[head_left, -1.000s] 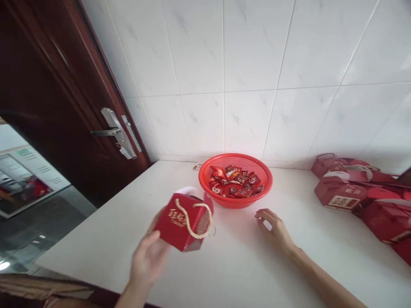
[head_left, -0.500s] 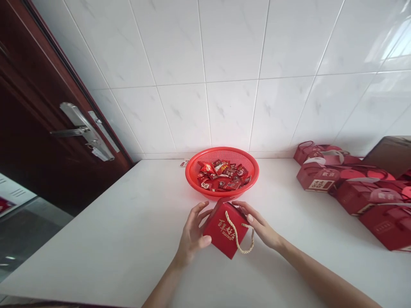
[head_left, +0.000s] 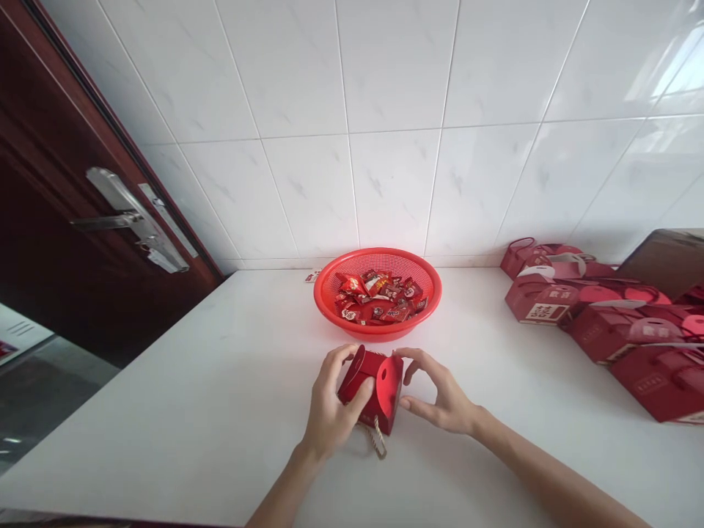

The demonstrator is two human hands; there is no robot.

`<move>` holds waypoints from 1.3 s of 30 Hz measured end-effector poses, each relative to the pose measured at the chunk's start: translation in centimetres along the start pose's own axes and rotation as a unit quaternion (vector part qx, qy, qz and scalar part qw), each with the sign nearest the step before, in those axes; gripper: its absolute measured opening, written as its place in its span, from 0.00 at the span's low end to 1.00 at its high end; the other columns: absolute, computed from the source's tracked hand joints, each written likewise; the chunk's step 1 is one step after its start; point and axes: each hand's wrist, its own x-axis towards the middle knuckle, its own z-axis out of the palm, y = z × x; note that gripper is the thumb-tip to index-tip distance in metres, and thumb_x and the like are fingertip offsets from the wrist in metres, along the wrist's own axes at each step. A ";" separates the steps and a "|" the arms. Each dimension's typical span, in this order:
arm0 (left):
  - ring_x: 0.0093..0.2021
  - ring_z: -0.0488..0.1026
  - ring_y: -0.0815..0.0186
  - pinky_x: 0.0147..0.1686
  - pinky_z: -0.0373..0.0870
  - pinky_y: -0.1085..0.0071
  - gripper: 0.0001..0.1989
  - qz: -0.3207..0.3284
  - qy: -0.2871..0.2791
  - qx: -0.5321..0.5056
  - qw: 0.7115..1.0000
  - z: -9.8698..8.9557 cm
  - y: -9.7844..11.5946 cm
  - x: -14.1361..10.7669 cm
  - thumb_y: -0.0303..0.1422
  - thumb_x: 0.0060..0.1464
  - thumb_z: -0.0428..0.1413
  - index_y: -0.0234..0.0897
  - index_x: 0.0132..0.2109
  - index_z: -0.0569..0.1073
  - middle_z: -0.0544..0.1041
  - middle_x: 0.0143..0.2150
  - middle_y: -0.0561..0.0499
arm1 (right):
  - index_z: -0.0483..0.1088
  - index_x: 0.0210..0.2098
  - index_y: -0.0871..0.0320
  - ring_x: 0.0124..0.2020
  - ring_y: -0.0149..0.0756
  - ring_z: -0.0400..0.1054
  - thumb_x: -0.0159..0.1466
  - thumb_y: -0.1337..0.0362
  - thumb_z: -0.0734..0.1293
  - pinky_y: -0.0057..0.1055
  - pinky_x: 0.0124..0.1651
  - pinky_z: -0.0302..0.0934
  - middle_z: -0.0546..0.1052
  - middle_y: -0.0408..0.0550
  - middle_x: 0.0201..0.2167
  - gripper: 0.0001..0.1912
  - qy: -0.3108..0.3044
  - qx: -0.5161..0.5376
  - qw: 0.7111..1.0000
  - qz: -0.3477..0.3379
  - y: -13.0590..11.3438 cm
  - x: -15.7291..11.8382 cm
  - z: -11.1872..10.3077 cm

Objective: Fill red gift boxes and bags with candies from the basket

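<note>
A small red gift box (head_left: 367, 392) with round-ended top flaps stands on the white table, its top facing me. A twisted cream rope handle (head_left: 378, 442) hangs at its near side. My left hand (head_left: 334, 402) grips the box from the left, thumb over the top by the flaps and fingers at the far left edge. At the right, my right hand (head_left: 440, 396) is curved with thumb and fingers apart, the tips at the edge of the right flap (head_left: 389, 385). Just beyond the box sits a red plastic basket (head_left: 379, 334) with several red-wrapped candies (head_left: 379, 297).
Several red gift boxes (head_left: 542, 297) crowd the table's right side, beside a brown cardboard box (head_left: 668, 260). White tiled wall (head_left: 393, 183) borders the table (head_left: 220, 396) at the back. A dark red door (head_left: 49, 147) with a metal handle stands at the left.
The gift box has been turned and stood up, so its flaps now face up and its printed face has tipped away from view. My left hand has closed on it.
</note>
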 end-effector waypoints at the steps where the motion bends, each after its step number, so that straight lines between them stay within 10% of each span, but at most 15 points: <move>1: 0.52 0.74 0.56 0.54 0.71 0.59 0.19 0.002 0.019 0.022 1.000 0.1 0.1 0.2 0.40 0.57 0.59 0.40 0.53 0.73 0.77 0.52 0.43 | 0.57 0.64 0.53 0.39 0.37 0.72 0.66 0.53 0.69 0.42 0.47 0.71 0.73 0.55 0.50 0.31 -0.001 -0.003 1.000 -0.006 0.1 0.0 0.2; 10: 0.48 0.77 0.60 0.48 0.73 0.66 0.18 -0.046 0.065 0.014 0.997 0.0 -0.3 2.3 0.42 0.63 0.51 0.39 0.55 0.71 0.80 0.47 0.45 | 0.63 0.59 0.52 0.37 0.34 0.72 0.70 0.61 0.65 0.40 0.45 0.71 0.74 0.53 0.50 0.19 0.010 0.023 1.000 0.013 -0.1 0.3 0.0; 15: 0.45 0.77 0.58 0.48 0.72 0.66 0.15 -0.035 0.010 0.001 0.999 0.2 -0.5 3.6 0.41 0.60 0.49 0.38 0.36 0.77 0.81 0.41 0.46 | 0.70 0.48 0.55 0.35 0.32 0.70 0.71 0.58 0.63 0.35 0.40 0.70 0.76 0.52 0.48 0.11 0.014 0.124 0.988 0.095 -0.3 0.7 -0.2; 23: 0.42 0.76 0.56 0.44 0.70 0.65 0.15 -0.204 -0.054 -0.075 0.975 0.4 -0.3 4.9 0.43 0.47 0.58 0.37 0.36 0.77 0.81 0.39 0.48 | 0.72 0.44 0.56 0.31 0.29 0.67 0.68 0.53 0.67 0.31 0.36 0.68 0.76 0.50 0.45 0.13 0.016 0.181 0.976 0.117 -1.3 1.8 0.0; 29: 0.31 0.73 0.63 0.36 0.69 0.67 0.13 -0.308 -0.219 -0.243 0.893 0.9 -1.6 4.6 0.37 0.37 0.64 0.34 0.32 0.79 0.79 0.28 0.52 | 0.73 0.42 0.57 0.32 0.31 0.70 0.65 0.49 0.69 0.33 0.40 0.68 0.78 0.52 0.47 0.17 -0.065 0.151 0.980 0.114 -1.6 3.4 -0.6; 39: 0.26 0.68 0.68 0.29 0.63 0.71 0.11 -0.309 -0.262 -0.207 0.891 0.6 -1.9 5.6 0.37 0.38 0.65 0.34 0.28 0.75 0.76 0.25 0.55 | 0.75 0.36 0.58 0.37 0.35 0.70 0.61 0.48 0.72 0.34 0.45 0.65 0.79 0.46 0.35 0.18 -0.123 0.264 0.948 0.132 -1.1 6.1 0.1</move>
